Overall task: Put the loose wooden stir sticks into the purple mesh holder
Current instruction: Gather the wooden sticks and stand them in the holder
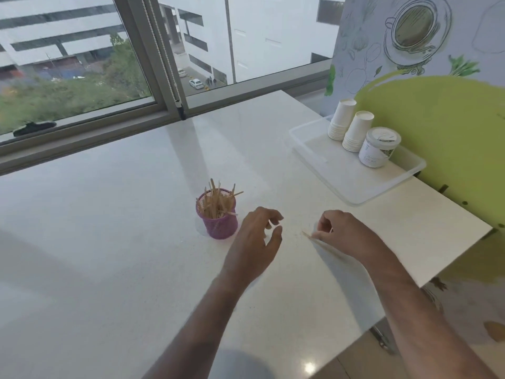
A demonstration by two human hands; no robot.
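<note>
A purple mesh holder [217, 221] stands on the white table [114, 228], packed with several wooden stir sticks [217, 201] that poke out of its top. My left hand [255, 242] hovers just right of the holder, fingers loosely curled and holding nothing. To the right, my right hand [344, 233] pinches a loose wooden stir stick [317, 240] that lies low over the tabletop, one end pointing left toward my other hand.
A clear plastic tray [352, 184] at the back right holds two stacks of white paper cups [349, 124] and a lidded white jar [379, 147]. A green chair back [451, 138] stands past the table's right edge. A window runs along the far side.
</note>
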